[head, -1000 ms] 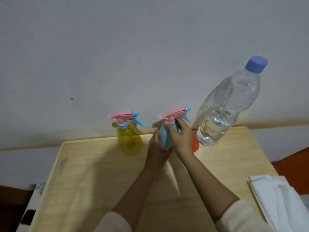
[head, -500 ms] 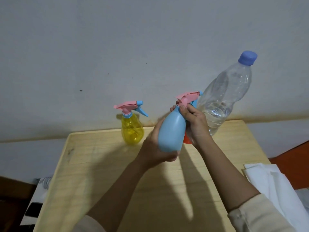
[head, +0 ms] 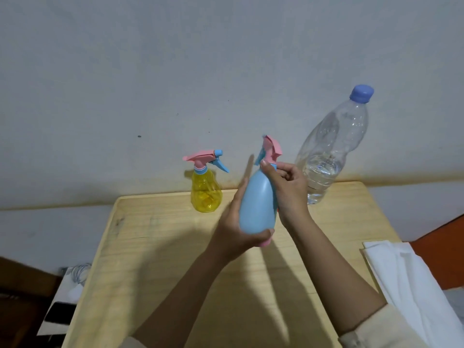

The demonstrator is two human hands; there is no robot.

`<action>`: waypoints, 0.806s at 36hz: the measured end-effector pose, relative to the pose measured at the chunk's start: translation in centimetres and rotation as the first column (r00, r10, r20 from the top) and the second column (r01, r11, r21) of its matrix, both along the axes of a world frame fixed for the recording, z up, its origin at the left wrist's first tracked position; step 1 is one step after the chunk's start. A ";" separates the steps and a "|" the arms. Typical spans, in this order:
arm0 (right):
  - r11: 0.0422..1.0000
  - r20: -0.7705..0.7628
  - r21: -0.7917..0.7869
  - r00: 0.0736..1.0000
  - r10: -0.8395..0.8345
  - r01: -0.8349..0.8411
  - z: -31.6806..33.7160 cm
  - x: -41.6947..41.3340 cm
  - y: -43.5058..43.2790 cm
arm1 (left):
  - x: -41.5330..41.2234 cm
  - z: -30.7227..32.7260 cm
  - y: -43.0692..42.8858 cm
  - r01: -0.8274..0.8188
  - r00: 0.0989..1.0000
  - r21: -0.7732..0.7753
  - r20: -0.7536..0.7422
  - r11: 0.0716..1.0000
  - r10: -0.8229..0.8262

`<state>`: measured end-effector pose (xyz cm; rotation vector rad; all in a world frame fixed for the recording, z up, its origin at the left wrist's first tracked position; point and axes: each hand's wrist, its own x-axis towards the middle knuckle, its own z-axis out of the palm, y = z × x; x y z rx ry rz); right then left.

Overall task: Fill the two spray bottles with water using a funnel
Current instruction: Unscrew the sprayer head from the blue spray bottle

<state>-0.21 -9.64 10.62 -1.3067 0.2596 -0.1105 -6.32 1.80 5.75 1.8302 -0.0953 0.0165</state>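
Wide view first: the pale wooden tabletop [head: 155, 259] carries everything. At its far right corner stands the tall clear plastic water bottle [head: 331, 151], roughly a third full, with its blue screw cap [head: 361, 92] on, so no pouring has begun. A white folded cloth [head: 406, 280] lies off the tabletop's right edge.

Now the action. The blue opaque plastic spray bottle [head: 257, 204] is up off the tabletop, tilted slightly, over the middle near the far edge. The left hand [head: 233, 229] wraps its lower body, thumb under the base. The right hand [head: 291, 187] has its fingers curled round the neck, right under the pink trigger head [head: 271, 149]. That looks like unscrewing, the opening step.

The yellow see-through plastic spray bottle [head: 206, 194] sits at the far edge, left of the hands, head on and looking empty.

A sliver of red peeks from behind the right wrist; I cannot tell whether that is the funnel.

Verdict: very early. Both heads to come off, funnel to seat, two fills left.
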 end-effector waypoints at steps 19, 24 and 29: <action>0.960 0.157 0.093 0.956 0.248 -0.265 0.7 -2.1 -0.7 | -0.8 0.9 -0.1 0.013 0.998 -0.069 0.058 0.998 -0.009; 0.984 0.168 0.039 0.972 0.164 -0.173 1.3 -2.1 -0.3 | -1.1 0.8 -0.3 0.015 0.998 -0.095 0.055 0.995 -0.010; 0.985 0.194 0.087 0.973 0.127 -0.146 2.4 -2.1 0.0 | -1.6 0.5 0.0 -0.004 0.999 -0.134 0.039 0.991 0.009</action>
